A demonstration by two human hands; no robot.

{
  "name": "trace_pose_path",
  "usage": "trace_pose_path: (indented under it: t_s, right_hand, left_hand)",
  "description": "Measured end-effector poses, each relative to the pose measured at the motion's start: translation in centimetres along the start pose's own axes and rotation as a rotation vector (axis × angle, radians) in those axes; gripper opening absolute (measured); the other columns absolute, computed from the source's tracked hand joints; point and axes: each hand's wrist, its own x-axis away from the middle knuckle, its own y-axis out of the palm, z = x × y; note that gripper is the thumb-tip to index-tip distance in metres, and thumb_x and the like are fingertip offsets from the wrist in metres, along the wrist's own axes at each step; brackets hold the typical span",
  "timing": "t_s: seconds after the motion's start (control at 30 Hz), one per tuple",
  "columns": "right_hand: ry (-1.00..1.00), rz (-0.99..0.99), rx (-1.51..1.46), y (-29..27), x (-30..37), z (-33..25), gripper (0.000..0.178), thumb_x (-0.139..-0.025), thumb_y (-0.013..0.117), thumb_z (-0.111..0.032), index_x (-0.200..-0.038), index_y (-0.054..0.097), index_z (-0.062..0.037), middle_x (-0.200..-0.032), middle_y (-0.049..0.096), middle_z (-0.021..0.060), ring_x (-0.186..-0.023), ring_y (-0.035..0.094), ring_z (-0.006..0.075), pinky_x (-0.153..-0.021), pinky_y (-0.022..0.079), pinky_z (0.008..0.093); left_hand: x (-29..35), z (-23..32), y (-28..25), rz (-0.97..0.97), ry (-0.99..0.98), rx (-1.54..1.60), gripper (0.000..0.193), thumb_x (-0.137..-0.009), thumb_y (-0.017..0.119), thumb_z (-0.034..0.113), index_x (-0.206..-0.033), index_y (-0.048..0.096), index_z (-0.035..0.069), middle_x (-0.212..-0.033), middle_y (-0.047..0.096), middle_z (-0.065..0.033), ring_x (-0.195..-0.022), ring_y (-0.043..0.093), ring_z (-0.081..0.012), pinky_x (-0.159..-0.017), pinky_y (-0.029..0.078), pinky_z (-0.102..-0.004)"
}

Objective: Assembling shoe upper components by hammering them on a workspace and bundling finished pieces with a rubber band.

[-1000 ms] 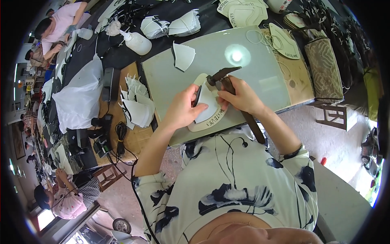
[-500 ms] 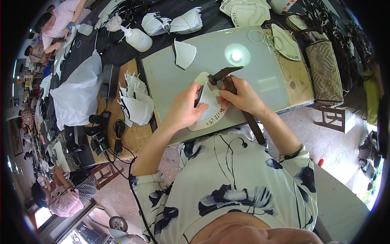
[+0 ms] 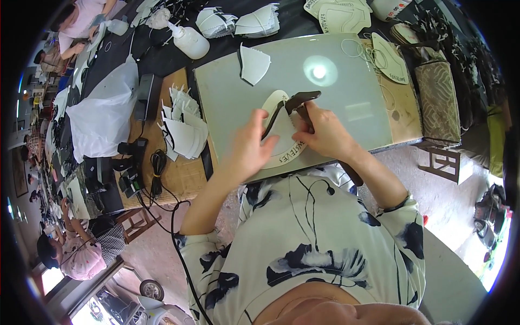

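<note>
A cream card template (image 3: 291,155) with dark lettering lies on the grey board in front of me. On top of it is a white piece (image 3: 283,129) with a black strip along its left edge. My right hand (image 3: 326,131) is wrapped round a hammer (image 3: 302,98), its dark head over the template's upper end and its handle slanting down under my wrist. The right thumb is close to the white piece. Slightly blurred, my left hand (image 3: 250,143) is beside the template's left edge, thumb and fingers apart, holding nothing that I can see.
Another white piece (image 3: 254,65) lies farther back on the grey board (image 3: 346,119). Stacked white pieces (image 3: 184,132) sit to the left, near a black power adapter (image 3: 147,97) and cables. Behind stands a white squeeze bottle (image 3: 190,43). A patterned pouch (image 3: 437,103) is at the right.
My left hand has loosened from the white piece and shifted slightly left, uncovering more of the black strip. The hammer head has turned a little in my right hand. The whole view has shifted slightly.
</note>
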Motion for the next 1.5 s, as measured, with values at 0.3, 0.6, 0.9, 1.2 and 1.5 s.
trace_pose_path:
  t_s: [0.3, 0.6, 0.9, 1.2, 1.5]
  right_hand:
    - [0.021, -0.02, 0.008, -0.1, 0.0, -0.2, 0.044, -0.072, 0.076, -0.006, -0.105, 0.048, 0.0039, -0.069, 0.061, 0.0107, -0.063, 0.061, 0.0276, -0.06, 0.047, 0.0364]
    - [0.002, -0.007, 0.031, 0.0, 0.2, -0.1, 0.041, -0.072, 0.075, -0.006, -0.102, 0.048, 0.0032, -0.069, 0.061, 0.0115, -0.065, 0.061, 0.0303, -0.062, 0.048, 0.0382]
    - [0.013, -0.032, -0.057, -0.8, -0.3, 0.4, 0.038, -0.072, 0.073, -0.003, -0.099, 0.047, 0.004, -0.069, 0.06, 0.0132, -0.065, 0.061, 0.0318, -0.062, 0.048, 0.0385]
    - [0.084, 0.01, 0.061, -1.1, 0.0, 0.2, 0.046, -0.072, 0.073, -0.005, -0.109, 0.048, 0.0039, -0.068, 0.059, 0.0121, -0.064, 0.06, 0.0284, -0.06, 0.047, 0.0372]
    - [0.115, 0.006, 0.04, -1.0, 0.2, 0.5, 0.05, -0.071, 0.074, -0.005, -0.113, 0.048, 0.0032, -0.071, 0.061, 0.0127, -0.066, 0.061, 0.029, -0.063, 0.048, 0.0374]
  left_hand:
    - [0.6, -1.7, -1.7, -0.084, -0.174, 0.283, 0.041, -0.078, 0.073, 0.005, -0.11, 0.047, -0.001, -0.074, 0.066, -0.0076, -0.064, 0.06, -0.0111, -0.06, 0.049, -0.0256]
    - [1.1, 0.0, -0.9, -0.039, 0.057, -0.258, 0.035, -0.076, 0.07, 0.005, -0.104, 0.05, 0.001, -0.084, 0.063, -0.0106, -0.08, 0.062, -0.0275, -0.07, 0.05, -0.0354]
    - [3.1, -0.6, 3.5, 0.121, 0.497, -0.071, 0.036, -0.078, 0.068, 0.008, -0.112, 0.06, 0.0, -0.119, 0.059, -0.0139, -0.107, 0.058, -0.0317, -0.093, 0.047, -0.0406]
    - [-3.2, -2.0, 1.1, 0.213, 0.229, 0.039, 0.037, -0.07, 0.075, 0.009, -0.103, 0.059, 0.003, -0.114, 0.059, -0.0113, -0.114, 0.049, -0.0307, -0.091, 0.041, -0.0416]
    - [-4.0, 0.2, -0.9, -0.188, 0.205, -0.024, 0.034, -0.063, 0.079, 0.012, -0.091, 0.058, 0.009, -0.109, 0.055, -0.0044, -0.108, 0.049, -0.0244, -0.09, 0.034, -0.0404]
